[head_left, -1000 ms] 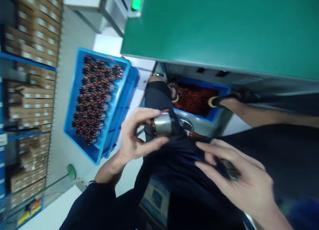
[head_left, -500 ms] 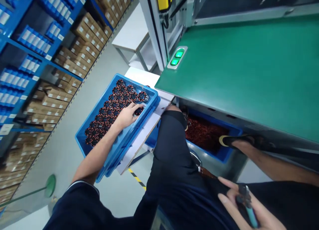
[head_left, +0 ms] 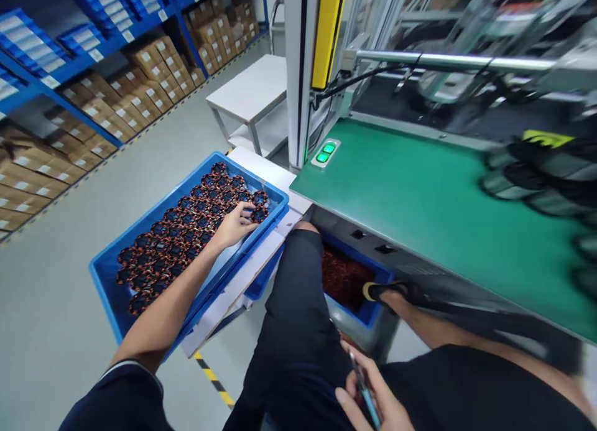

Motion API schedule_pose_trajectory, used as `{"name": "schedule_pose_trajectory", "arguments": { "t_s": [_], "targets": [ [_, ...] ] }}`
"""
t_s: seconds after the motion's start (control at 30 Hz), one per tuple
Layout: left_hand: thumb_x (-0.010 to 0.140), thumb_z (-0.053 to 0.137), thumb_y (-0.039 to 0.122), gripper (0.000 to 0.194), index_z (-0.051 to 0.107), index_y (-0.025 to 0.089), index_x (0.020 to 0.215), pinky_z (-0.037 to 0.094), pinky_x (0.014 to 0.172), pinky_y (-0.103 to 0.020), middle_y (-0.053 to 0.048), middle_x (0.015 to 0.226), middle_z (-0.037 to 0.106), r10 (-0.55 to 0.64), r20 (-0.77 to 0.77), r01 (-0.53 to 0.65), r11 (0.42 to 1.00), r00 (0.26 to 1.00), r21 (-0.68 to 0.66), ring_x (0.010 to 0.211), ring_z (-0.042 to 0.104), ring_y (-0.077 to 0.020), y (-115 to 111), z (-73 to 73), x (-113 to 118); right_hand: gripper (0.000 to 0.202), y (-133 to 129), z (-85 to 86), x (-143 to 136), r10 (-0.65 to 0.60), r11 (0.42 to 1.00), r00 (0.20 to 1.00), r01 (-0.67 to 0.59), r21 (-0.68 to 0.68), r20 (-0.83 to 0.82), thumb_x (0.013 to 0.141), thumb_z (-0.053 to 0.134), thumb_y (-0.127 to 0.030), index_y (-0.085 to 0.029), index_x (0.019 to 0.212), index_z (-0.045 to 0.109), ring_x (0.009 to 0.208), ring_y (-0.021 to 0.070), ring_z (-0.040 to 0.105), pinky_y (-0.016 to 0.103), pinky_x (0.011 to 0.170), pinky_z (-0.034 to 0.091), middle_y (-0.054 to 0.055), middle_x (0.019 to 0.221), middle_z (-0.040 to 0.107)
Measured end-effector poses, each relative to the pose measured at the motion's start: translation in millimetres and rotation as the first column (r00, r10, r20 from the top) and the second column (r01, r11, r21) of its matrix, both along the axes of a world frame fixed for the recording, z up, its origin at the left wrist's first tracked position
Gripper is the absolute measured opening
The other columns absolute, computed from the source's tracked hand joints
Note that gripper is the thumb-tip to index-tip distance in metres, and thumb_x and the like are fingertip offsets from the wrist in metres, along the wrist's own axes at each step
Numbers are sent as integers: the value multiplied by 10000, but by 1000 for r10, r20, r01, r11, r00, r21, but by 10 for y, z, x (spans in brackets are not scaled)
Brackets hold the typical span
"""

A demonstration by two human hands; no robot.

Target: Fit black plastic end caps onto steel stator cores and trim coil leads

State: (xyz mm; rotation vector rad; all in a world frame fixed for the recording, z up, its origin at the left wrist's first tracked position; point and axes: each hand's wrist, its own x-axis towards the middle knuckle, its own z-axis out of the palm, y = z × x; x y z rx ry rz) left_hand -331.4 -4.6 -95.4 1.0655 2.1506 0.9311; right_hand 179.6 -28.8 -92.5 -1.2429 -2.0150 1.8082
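Wound stator, in the blue tray: heavy?
— Probably, and fragile where wound; best taken by its outer side. Left hand is at it, hold unclear; right hand clasps teal-handled pliers

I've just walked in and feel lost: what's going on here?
A person has the left hand in a blue bin of wound parts, its fingers at one part near the bin's edge; whether they grip it is hard to tell. The right hand holds a teal-handled tool. Other parts sit packed in rows.
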Motion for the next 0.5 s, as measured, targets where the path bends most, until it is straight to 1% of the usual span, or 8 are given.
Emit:
{"name": "schedule_pose_trajectory", "arguments": {
  "t_s": [0.07,0.13,0.17,0.23,0.27,0.33,0.4,0.5],
  "targets": [
    [957,880,380,569,670,182,1447,695,912,-390,-89,1262,779,-6,18,6,1000,1000,5,902,795,-191,-13,54,24,763,10,2,48,11,1000,1000,-11,5,15,1095,722,-526,-277,1795,544,967,187,864,259,1015,692,70,1080,845],
    [861,887,426,660,680,206,1448,678,901,-366,-78,1234,799,-24,30,24,1000,999,1,871,818,-201,-33,129,45,884,86,64,126,31,999,999,-32,14,12,1071,716,-487,-306,1878,403,1232,242,857,332,1126,679,136,1375,834],
    [816,882,449,691,692,219,1440,667,879,-356,-63,1180,811,-34,30,34,999,999,-3,833,820,-207,-48,170,54,924,149,132,164,51,998,999,-51,20,-1,1058,713,-462,-316,1898,355,1400,273,804,369,1195,654,158,1557,769],
    [761,860,481,711,722,234,1413,642,834,-358,-27,1032,820,-52,14,52,999,999,-15,729,797,-225,-84,255,66,910,325,342,204,97,994,995,-95,48,-29,1062,682,-414,-331,1902,342,1638,314,642,430,1305,588,155,1805,582],
    [748,849,488,707,735,238,1399,632,821,-368,-12,964,816,-54,-2,54,998,999,-19,676,776,-233,-102,300,70,863,438,475,194,113,991,993,-111,79,-29,1076,653,-387,-336,1889,369,1676,318,601,446,1324,573,146,1851,527],
    [754,831,522,704,739,243,1394,624,820,-388,-5,898,818,-51,-43,50,999,998,-17,649,760,-259,-122,409,81,758,728,746,100,117,971,993,-118,206,21,1083,602,-326,-338,1829,466,1626,300,642,440,1286,606,137,1824,547],
    [778,812,595,735,714,238,1413,632,812,-403,-56,1023,869,-39,-77,40,999,996,4,690,785,-282,-105,562,116,711,1116,950,-81,86,896,986,-138,422,140,1046,584,-277,-320,1755,546,1504,270,709,413,1224,640,128,1715,623],
    [837,770,694,771,663,216,1431,663,780,-417,-176,1382,851,-47,-100,54,996,994,71,774,842,-293,22,905,235,677,1859,1061,-470,-65,714,963,-140,686,263,994,605,-266,-263,1671,627,1407,294,718,456,1242,614,151,1584,670]
  ]
}}
